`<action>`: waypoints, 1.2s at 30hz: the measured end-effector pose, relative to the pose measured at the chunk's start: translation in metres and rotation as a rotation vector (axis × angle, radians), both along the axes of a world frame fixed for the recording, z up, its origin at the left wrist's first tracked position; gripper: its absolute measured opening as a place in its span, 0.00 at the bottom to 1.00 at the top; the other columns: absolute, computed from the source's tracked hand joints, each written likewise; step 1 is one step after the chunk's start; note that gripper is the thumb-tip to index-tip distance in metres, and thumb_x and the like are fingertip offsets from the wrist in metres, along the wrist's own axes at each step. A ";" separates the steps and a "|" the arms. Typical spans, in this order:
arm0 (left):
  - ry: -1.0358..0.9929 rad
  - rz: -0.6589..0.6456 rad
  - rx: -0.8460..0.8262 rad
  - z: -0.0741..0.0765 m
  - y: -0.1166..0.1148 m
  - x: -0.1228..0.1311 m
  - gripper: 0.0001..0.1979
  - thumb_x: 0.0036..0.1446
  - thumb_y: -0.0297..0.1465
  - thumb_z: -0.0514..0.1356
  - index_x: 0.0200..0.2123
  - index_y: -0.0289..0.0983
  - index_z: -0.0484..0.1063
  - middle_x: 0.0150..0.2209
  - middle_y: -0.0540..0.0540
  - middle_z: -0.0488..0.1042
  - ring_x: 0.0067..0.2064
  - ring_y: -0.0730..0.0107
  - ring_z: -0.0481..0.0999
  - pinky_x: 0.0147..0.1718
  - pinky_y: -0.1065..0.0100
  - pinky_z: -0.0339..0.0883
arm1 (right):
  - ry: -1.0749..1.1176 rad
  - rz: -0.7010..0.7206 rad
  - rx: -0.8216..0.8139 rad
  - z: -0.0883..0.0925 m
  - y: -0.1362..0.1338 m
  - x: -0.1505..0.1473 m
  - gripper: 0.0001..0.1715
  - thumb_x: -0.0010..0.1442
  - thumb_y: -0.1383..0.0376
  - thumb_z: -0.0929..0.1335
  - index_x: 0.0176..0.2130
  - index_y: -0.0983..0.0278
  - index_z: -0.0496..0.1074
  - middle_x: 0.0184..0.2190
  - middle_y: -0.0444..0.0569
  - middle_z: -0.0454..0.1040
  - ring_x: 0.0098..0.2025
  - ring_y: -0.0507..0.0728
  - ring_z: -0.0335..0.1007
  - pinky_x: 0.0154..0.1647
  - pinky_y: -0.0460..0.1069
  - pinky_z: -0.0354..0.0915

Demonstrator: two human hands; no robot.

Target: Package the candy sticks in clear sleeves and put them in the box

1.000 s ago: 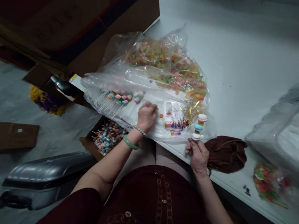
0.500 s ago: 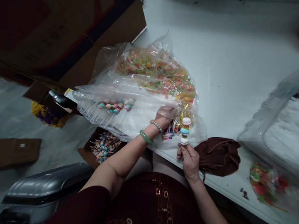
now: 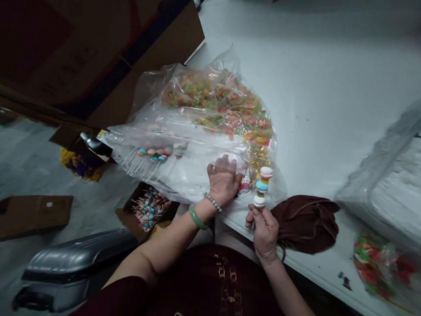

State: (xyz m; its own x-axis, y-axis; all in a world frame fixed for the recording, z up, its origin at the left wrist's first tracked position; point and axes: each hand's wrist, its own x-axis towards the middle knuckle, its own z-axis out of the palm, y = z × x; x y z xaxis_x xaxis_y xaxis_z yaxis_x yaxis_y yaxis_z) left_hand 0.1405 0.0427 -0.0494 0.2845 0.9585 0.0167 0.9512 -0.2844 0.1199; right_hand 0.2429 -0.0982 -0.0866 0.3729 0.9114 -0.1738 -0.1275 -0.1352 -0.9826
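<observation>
My right hand (image 3: 265, 230) pinches a stick topped by a stack of macaron-shaped ornaments (image 3: 261, 187), pink, blue and white, held upright above the table's front edge. My left hand (image 3: 224, 180), wearing a bead bracelet and a green bangle, lies palm down with its fingers apart over the clear plastic bag (image 3: 179, 180). Beside its thumb lies a small pink-and-white printed piece (image 3: 245, 181), partly covered. More macaron sticks (image 3: 157, 153) rest at the bag's left. Farther back, the plastic covers many orange and green pieces (image 3: 216, 97) and some gold foil strips (image 3: 260, 157).
A brown drawstring pouch (image 3: 306, 223) sits right of my right hand. Farther right are a bag of white material (image 3: 411, 180) and a bag of red and green pieces (image 3: 374, 266). An open carton of macaron sticks (image 3: 150, 207) stands below the table's edge; a large carton (image 3: 141, 58) rises at left.
My left hand has drawn back toward me and spread its fingers; the printed pieces it was over are now mostly hidden. My right hand keeps the macaron stick in almost the same spot.
</observation>
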 end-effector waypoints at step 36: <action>-0.023 -0.314 -0.016 -0.008 -0.011 0.023 0.28 0.64 0.33 0.49 0.66 0.39 0.57 0.69 0.37 0.55 0.70 0.48 0.47 0.66 0.39 0.33 | -0.029 -0.050 0.015 -0.004 -0.002 -0.001 0.19 0.64 0.53 0.65 0.31 0.64 0.72 0.20 0.41 0.66 0.22 0.50 0.62 0.24 0.46 0.59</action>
